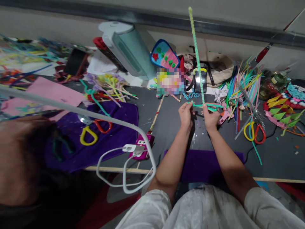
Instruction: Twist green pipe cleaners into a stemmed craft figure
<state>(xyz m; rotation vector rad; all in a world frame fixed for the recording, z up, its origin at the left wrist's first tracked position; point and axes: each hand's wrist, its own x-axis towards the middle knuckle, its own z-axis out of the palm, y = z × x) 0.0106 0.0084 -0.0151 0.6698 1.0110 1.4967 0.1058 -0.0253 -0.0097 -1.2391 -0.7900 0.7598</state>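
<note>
Left fingers [190, 108] pinched on teal strip [198, 105] | right fingers [205, 109] pinching base of upright fuzzy stem [197, 52]

Twisted stem [197, 54]: yellow-green top, mint-green below. Cloths [207, 163]: purple. Scissors handles [255, 137]: yellow, red. Tabletop [160, 135]: dark grey.

Scissors [254, 131]: two pairs. Purple cloths [202, 162]: two. Magenta socket [149, 140]: one (pipe cleaners [248, 81]: beyond counting).

Place: seems a craft workshop
Dark table [169, 127]: bundles of coloured fuzzy stems [247, 83] lie there
Tools: two pairs of scissors [254, 132]
</note>
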